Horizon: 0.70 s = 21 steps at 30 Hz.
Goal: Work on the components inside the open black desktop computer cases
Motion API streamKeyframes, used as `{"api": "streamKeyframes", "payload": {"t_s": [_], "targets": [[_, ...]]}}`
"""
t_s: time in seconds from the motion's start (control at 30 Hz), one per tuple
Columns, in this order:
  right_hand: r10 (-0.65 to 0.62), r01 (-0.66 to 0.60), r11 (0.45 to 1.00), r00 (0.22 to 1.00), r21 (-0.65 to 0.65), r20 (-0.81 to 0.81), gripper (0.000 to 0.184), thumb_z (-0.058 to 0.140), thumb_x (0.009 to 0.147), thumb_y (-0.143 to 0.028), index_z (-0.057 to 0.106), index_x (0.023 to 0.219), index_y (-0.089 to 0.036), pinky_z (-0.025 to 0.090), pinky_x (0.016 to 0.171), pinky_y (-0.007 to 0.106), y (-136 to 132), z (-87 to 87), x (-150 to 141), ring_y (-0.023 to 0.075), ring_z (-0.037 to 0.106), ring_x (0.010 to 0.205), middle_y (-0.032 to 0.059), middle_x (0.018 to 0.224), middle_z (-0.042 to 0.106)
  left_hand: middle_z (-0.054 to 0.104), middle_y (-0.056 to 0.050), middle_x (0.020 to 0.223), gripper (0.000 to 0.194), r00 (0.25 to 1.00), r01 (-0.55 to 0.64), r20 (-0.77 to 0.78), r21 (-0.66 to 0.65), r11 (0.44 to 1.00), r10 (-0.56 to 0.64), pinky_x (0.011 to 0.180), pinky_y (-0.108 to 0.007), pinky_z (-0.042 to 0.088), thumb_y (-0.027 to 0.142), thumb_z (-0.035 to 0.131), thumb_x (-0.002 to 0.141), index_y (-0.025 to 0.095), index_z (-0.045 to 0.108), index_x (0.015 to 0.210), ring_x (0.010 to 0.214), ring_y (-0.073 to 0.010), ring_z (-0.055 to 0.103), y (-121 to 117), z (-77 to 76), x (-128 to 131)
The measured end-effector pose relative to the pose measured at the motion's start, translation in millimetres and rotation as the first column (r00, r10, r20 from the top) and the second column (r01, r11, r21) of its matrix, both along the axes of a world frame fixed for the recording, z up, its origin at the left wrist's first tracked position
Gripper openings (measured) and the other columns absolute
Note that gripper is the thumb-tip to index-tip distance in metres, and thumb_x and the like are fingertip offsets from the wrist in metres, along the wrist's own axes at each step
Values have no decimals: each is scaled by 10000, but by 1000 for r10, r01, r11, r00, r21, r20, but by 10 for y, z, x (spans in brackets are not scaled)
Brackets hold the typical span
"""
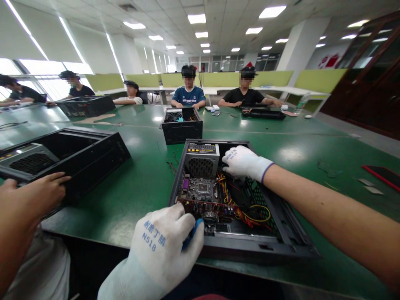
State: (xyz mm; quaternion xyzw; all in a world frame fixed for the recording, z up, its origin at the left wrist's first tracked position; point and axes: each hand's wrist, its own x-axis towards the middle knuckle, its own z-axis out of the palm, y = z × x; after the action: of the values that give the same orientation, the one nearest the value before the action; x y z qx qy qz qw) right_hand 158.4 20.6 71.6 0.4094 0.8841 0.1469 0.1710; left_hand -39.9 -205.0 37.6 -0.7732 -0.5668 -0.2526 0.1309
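Observation:
An uncovered black computer case [300, 233] lies on its side on the table in front of me. Inside it are a grey power supply [202, 164], a motherboard [203, 189] and bundled coloured cables [246, 214]. My left hand [165, 241], in a white glove, is at the case's near left edge with fingers curled. Blue shows between thumb and fingers; I cannot tell whether it is glove coating or a held object. My right hand [242, 161], also gloved, reaches into the far part beside the power supply. Its fingers bend downward, and what they hold, if anything, is hidden.
Another open case [93, 154] lies to the left, with a co-worker's bare hand [46, 193] on it. A smaller case [183, 131] stands beyond mine on the green table [140, 179]. Several people sit across. A red-edged black object [383, 175] lies at right.

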Motion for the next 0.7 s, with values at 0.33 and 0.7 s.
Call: {"api": "streamKeyframes", "payload": {"t_s": [0.33, 0.7], "targets": [[101, -141, 990, 829, -31, -550, 431, 487, 982, -511, 727, 1057, -161, 455, 898, 314, -516, -93, 481, 227, 644, 992, 115, 1039, 728, 643, 4, 821, 142, 997, 56, 62, -226, 973, -43, 641, -318, 463, 310, 494, 942, 257, 607, 872, 714, -181, 650, 79, 206, -18], [191, -200, 978, 779, 51, -598, 402, 488, 998, -451, 706, 1101, -130, 430, 915, 357, -491, -163, 543, 259, 622, 1021, 144, 1101, 712, 658, -130, 1163, 275, 955, 12, -238, -569, 823, -178, 946, -389, 526, 272, 459, 943, 158, 533, 1183, 1066, -261, 672, 1103, 406, 300]]}}
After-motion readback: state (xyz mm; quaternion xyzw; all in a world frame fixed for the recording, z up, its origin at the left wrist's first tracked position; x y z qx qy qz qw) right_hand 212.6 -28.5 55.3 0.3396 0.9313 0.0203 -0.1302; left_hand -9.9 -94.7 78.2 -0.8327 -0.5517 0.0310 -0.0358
